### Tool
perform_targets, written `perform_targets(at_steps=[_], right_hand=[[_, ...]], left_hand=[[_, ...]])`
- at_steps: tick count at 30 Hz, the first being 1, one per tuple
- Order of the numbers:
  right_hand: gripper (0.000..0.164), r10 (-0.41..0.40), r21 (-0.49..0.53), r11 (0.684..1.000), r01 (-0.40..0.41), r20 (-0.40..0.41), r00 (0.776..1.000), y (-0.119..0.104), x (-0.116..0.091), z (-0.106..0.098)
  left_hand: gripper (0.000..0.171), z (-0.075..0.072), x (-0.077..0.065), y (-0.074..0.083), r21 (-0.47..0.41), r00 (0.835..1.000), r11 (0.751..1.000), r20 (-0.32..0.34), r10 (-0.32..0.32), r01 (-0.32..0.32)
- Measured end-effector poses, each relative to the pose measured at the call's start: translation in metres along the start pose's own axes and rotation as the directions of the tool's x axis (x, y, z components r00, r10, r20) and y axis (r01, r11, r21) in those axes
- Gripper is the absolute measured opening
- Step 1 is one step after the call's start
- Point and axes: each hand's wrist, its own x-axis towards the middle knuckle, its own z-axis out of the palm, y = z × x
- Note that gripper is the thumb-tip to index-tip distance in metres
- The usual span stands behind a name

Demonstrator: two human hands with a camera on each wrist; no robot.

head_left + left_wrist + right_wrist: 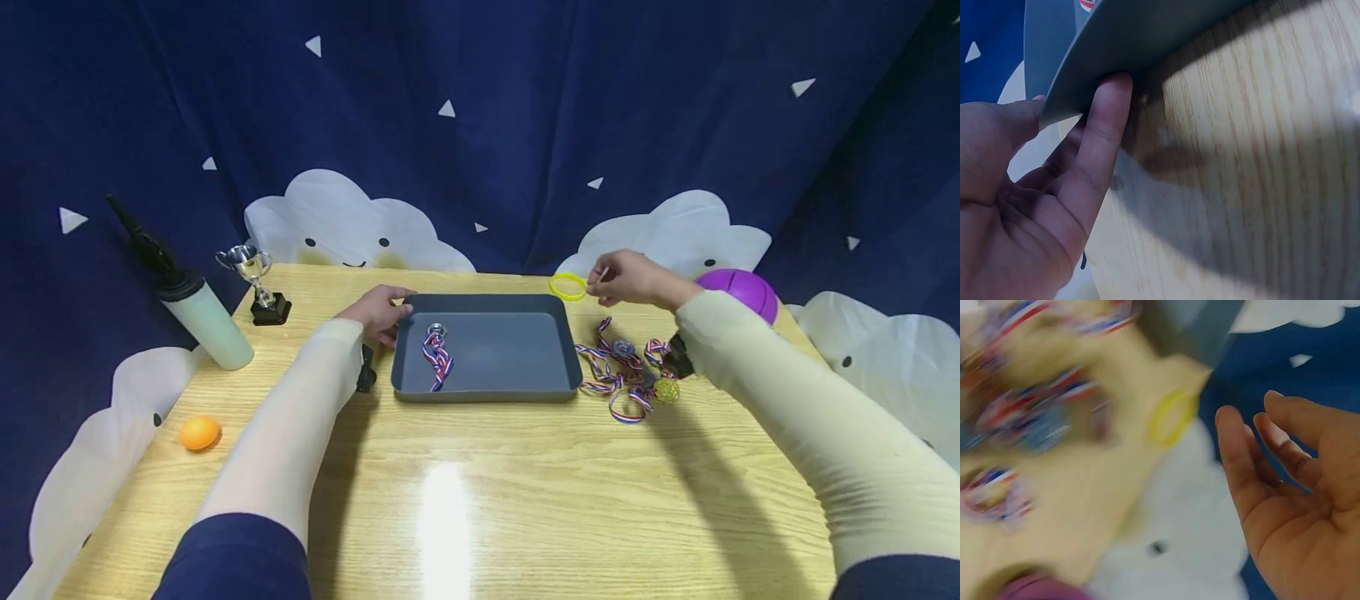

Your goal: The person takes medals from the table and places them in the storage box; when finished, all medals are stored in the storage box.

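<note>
A dark grey tray (495,354) lies on the table; inside, at its left, is a silver medal (437,331) with a red, white and blue ribbon. My left hand (381,315) pinches the tray's left rim, thumb at the edge and a finger against the outer wall (1138,44) in the left wrist view. The right hand (633,279) hovers past the tray's far right corner with loosely bent fingers and holds nothing. Beside it lies a yellow ring (567,287), apart from the fingers in the right wrist view. Nearer me is a tangle of ribboned medals (622,375), one gold (667,390).
A purple ball (742,292) sits at the back right, partly behind the right sleeve. To the left are a silver trophy cup (258,283) on a black base, a pale green bottle (210,321) with a black top, and an orange ball (199,433). A blue curtain (510,125) hangs behind.
</note>
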Motion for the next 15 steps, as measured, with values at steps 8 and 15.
perform_targets(at_steps=[8,15], right_hand=[[0.018,0.157,-0.180,0.973,-0.142,0.073,0.985,0.054,-0.037,0.015],[0.028,0.185,-0.361,0.920,-0.156,0.048,0.982,0.067,-0.043,0.033]], left_hand=[[0.052,0.000,0.003,0.000,0.012,1.000,1.000,-0.004,-0.010,0.010],[0.052,0.001,0.003,-0.001,0.008,1.000,1.000,-0.005,-0.006,0.006]])
